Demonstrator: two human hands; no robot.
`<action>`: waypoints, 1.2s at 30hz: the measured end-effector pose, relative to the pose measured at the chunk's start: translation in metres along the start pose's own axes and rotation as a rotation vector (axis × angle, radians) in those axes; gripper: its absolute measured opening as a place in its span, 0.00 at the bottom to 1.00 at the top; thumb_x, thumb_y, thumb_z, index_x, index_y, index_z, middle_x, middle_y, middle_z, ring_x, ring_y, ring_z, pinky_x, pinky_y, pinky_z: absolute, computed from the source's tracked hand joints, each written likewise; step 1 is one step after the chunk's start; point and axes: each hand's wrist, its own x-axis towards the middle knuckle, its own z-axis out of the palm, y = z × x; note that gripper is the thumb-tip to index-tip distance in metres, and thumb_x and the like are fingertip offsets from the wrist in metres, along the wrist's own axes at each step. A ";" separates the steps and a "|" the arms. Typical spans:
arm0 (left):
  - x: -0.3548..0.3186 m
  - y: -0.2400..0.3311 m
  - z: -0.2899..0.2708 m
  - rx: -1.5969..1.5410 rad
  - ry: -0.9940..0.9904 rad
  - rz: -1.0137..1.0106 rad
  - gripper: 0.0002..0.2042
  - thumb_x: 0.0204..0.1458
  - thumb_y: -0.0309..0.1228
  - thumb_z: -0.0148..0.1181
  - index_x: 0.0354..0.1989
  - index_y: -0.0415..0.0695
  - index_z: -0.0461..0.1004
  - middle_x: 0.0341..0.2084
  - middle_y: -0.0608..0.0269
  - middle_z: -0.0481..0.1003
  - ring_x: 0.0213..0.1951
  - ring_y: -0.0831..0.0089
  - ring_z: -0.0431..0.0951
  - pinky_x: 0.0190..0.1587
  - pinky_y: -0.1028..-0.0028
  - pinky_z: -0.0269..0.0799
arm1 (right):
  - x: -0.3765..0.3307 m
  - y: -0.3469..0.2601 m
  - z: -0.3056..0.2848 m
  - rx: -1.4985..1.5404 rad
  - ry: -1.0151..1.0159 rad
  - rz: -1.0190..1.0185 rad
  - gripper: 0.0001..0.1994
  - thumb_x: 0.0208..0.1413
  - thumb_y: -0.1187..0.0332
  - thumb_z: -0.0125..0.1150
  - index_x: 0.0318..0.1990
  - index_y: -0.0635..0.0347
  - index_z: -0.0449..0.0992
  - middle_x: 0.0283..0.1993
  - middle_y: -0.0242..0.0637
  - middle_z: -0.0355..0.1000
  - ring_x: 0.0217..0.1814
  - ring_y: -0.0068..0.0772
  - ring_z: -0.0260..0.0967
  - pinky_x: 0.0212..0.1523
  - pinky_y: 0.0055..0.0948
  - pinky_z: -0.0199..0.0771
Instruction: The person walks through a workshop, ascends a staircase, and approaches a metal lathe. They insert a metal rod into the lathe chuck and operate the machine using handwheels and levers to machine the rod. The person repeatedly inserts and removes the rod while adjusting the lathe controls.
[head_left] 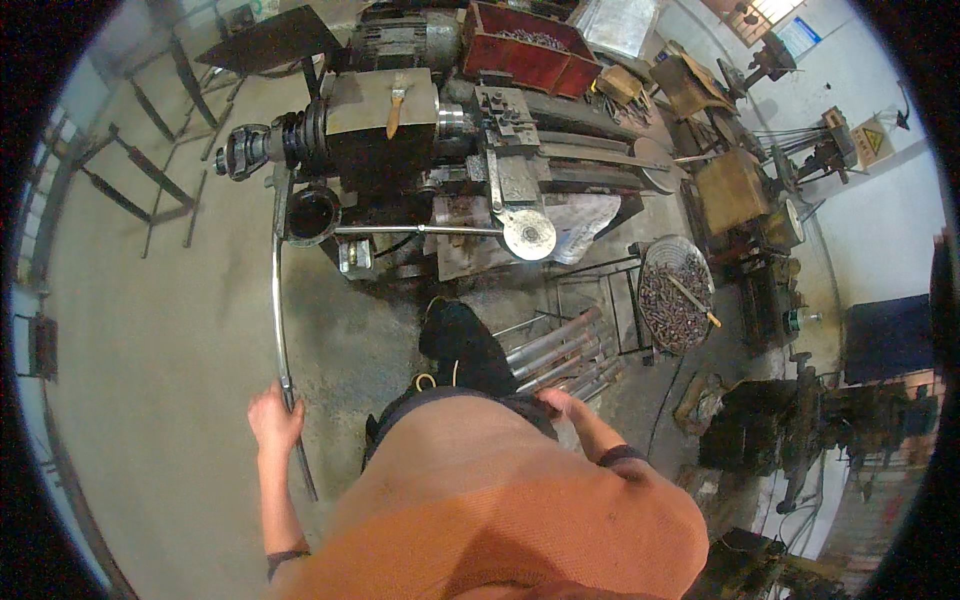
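My left hand (275, 418) is closed around the lower part of a long, thin metal lever (279, 320). The lever runs up to the left end of a lathe-like machine (375, 150), beside a dark round opening (313, 213). At my right hip is my right hand (562, 402), against my dark trousers; its fingers are mostly hidden. Across the machine's front goes a horizontal rod (420, 230), ending near a pale round disc (529, 234). A brush with a wooden handle (395, 115) lies on the machine's top cover.
Right of the machine stands a round basket (650, 300) of small metal parts with a stick across it. Several metal bars (560, 350) lie near my right leg. Behind the machine is a red bin (500, 65) of parts. More machinery (800, 420) lines the right wall.
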 end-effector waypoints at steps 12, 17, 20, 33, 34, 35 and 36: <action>0.024 0.095 0.022 -0.712 0.507 0.139 0.09 0.35 0.19 0.51 0.28 0.38 0.70 0.25 0.58 0.69 0.31 0.61 0.69 0.35 0.69 0.65 | 0.000 -0.083 -0.106 -0.092 -0.055 -0.060 0.10 0.35 0.64 0.55 0.26 0.54 0.64 0.23 0.30 0.58 0.24 0.30 0.57 0.26 0.30 0.59; 0.058 0.124 0.015 -0.508 0.651 -0.097 0.11 0.34 0.19 0.50 0.30 0.38 0.71 0.18 0.58 0.64 0.21 0.68 0.65 0.25 0.74 0.62 | 0.079 -0.046 -0.207 0.042 -0.009 0.023 0.26 0.27 0.52 0.62 0.34 0.57 0.63 0.32 0.35 0.59 0.30 0.36 0.58 0.31 0.32 0.59; 0.071 0.122 0.028 -0.640 0.735 -0.377 0.11 0.39 0.22 0.47 0.33 0.36 0.71 0.20 0.61 0.66 0.20 0.74 0.63 0.24 0.77 0.60 | 0.131 0.007 -0.281 0.157 -0.045 -0.219 0.36 0.24 0.44 0.64 0.41 0.59 0.62 0.38 0.37 0.60 0.35 0.38 0.57 0.35 0.35 0.59; 0.104 0.120 0.047 -0.546 0.613 -0.968 0.16 0.48 0.39 0.41 0.39 0.44 0.71 0.20 0.64 0.72 0.25 0.74 0.72 0.29 0.73 0.64 | 0.130 0.042 -0.422 -0.408 -0.664 -1.016 0.33 0.35 0.52 0.63 0.49 0.59 0.62 0.45 0.39 0.63 0.42 0.37 0.62 0.40 0.34 0.61; 0.098 0.121 0.052 -0.447 0.587 -1.005 0.16 0.48 0.39 0.41 0.40 0.45 0.71 0.19 0.65 0.72 0.25 0.73 0.72 0.29 0.72 0.64 | 0.121 0.038 -0.432 -0.526 -0.660 -0.674 0.31 0.33 0.53 0.63 0.46 0.60 0.64 0.41 0.41 0.65 0.40 0.38 0.64 0.39 0.33 0.63; 0.092 0.131 0.047 -0.322 0.610 -1.008 0.16 0.48 0.39 0.41 0.40 0.46 0.71 0.19 0.65 0.73 0.25 0.72 0.72 0.30 0.71 0.64 | 0.111 -0.002 -0.406 -0.256 -0.469 -0.099 0.16 0.36 0.59 0.55 0.32 0.59 0.67 0.29 0.36 0.65 0.27 0.33 0.61 0.28 0.31 0.61; 0.095 0.124 0.052 -0.281 0.658 -0.949 0.18 0.49 0.42 0.39 0.41 0.49 0.70 0.18 0.66 0.72 0.25 0.71 0.72 0.30 0.70 0.64 | 0.078 -0.061 -0.373 0.216 -0.040 0.356 0.07 0.39 0.66 0.48 0.19 0.58 0.70 0.16 0.32 0.64 0.14 0.27 0.58 0.17 0.28 0.59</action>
